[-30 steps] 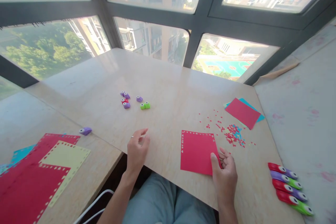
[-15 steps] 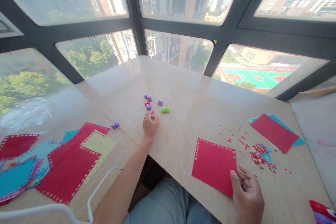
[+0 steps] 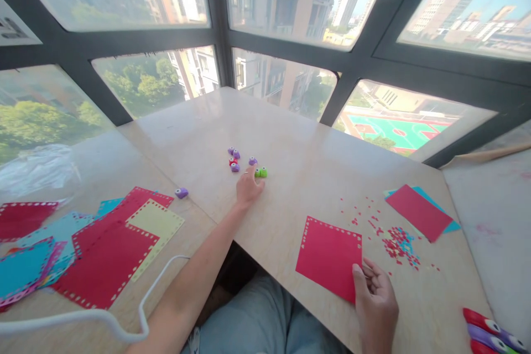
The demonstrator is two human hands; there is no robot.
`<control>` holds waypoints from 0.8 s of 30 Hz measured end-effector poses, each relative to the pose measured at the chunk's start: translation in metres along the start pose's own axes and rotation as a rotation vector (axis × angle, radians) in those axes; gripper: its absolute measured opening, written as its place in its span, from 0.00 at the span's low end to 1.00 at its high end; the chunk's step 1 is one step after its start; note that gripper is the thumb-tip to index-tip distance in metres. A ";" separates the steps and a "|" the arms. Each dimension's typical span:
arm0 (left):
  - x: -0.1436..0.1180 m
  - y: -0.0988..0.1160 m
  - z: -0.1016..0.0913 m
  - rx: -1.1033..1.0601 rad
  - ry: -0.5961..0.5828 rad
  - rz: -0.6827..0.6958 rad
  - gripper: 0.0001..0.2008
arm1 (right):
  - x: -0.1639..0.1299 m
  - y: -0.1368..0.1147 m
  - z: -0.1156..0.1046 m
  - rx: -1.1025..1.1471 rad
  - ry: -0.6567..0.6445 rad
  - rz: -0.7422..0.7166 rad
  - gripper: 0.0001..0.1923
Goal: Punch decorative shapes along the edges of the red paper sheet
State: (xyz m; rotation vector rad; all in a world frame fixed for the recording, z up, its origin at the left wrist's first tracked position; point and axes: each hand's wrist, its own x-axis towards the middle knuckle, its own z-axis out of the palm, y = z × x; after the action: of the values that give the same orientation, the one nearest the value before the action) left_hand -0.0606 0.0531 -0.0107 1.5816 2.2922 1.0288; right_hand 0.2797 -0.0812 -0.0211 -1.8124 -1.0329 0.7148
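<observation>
My left hand (image 3: 248, 187) reaches out over the table with thumb and fingers apart. Its fingertips are at the near side of two green craft punches (image 3: 261, 172), partly covering one; whether they touch I cannot tell. Just beyond sits a purple punch (image 3: 253, 160). More purple punches (image 3: 235, 167) and a red one (image 3: 233, 161) form a small group to the left. Between thumb and fingers, my right hand (image 3: 375, 293) pinches the right edge of a red paper sheet (image 3: 327, 257), which has small holes punched along its top and left edges.
Punched paper sheets (image 3: 112, 254) overlap on the left, near a lone purple punch (image 3: 181, 192) and a white cable (image 3: 83, 316). To the right lie paper confetti (image 3: 400, 246), uncut red paper (image 3: 418, 213) and larger punches (image 3: 489, 332). Windows border the table.
My left hand has moved right and slightly forward, from below the purple and red group to the green punches, its fingers spreading. The right hand still holds the red paper. The view has shifted slightly.
</observation>
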 end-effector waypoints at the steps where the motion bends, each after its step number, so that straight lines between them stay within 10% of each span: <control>1: 0.001 0.000 0.002 0.002 0.008 0.002 0.28 | 0.000 0.000 0.000 -0.002 0.002 -0.009 0.33; 24: -0.021 0.002 0.000 -0.084 -0.017 0.140 0.15 | 0.010 -0.014 -0.005 0.061 -0.083 -0.009 0.32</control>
State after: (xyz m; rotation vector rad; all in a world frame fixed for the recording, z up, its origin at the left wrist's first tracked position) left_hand -0.0508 0.0353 -0.0144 1.7293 2.1230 1.1236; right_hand 0.2833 -0.0714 -0.0069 -1.7372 -1.0618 0.8138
